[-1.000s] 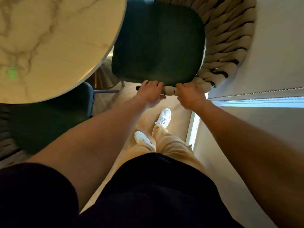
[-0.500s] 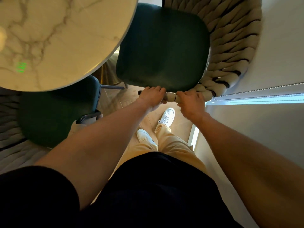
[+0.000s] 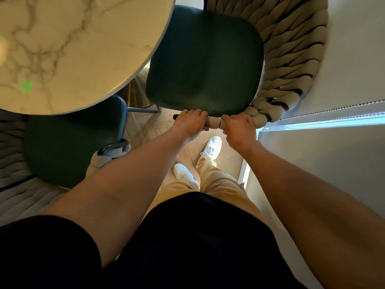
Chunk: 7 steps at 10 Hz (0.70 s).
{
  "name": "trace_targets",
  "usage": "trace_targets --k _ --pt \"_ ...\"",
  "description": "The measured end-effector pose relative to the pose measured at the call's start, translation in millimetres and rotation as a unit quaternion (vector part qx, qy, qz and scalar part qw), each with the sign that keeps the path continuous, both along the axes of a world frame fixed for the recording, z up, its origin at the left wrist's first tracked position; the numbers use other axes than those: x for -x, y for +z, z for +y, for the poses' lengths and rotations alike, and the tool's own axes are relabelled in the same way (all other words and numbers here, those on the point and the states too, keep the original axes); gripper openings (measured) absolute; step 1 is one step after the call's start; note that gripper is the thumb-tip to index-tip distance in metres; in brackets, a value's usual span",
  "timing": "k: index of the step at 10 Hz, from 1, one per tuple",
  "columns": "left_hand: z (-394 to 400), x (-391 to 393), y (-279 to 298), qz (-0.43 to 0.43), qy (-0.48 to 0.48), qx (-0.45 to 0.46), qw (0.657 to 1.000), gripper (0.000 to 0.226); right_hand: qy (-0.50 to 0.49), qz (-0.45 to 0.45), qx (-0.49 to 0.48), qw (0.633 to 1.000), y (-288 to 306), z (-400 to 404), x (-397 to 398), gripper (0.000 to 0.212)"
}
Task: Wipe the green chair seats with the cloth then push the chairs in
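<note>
A green-seated chair (image 3: 205, 61) with a woven beige rope back (image 3: 291, 59) stands in front of me, partly under the round marble table (image 3: 79, 44). My left hand (image 3: 190, 122) and my right hand (image 3: 237, 127) both grip the beige-wrapped arm end of this chair (image 3: 214, 122), side by side at the seat's near edge. A second green-seated chair (image 3: 68, 140) sits lower left, tucked partly beneath the table. No cloth is in view.
A white wall (image 3: 354, 49) and a lit window strip (image 3: 333, 122) close in on the right. The table's gold base (image 3: 135, 90) shows between the chairs. My white shoes (image 3: 211, 148) stand on the wooden floor just behind the chair.
The chair and table sit lower in the frame than before; my hands keep the same grip on the arm end. More of the second chair shows at the left.
</note>
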State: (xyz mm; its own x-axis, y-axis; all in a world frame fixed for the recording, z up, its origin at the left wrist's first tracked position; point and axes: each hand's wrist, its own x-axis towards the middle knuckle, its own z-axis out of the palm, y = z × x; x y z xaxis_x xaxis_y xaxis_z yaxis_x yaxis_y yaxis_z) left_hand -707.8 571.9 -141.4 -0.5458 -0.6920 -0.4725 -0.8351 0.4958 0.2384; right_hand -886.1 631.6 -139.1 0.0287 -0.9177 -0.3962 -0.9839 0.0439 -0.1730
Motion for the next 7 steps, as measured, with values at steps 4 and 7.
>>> trace_targets --k 4,7 --pt "5.7 -5.9 2.0 0.004 0.024 -0.022 0.999 0.042 0.031 0.002 -0.049 0.998 6.2 -6.4 -3.4 0.035" --pt "15.3 -66.0 1.7 0.064 0.186 -0.066 0.978 0.063 0.137 -0.020 -0.143 0.980 23.4 -58.7 -41.0 0.064"
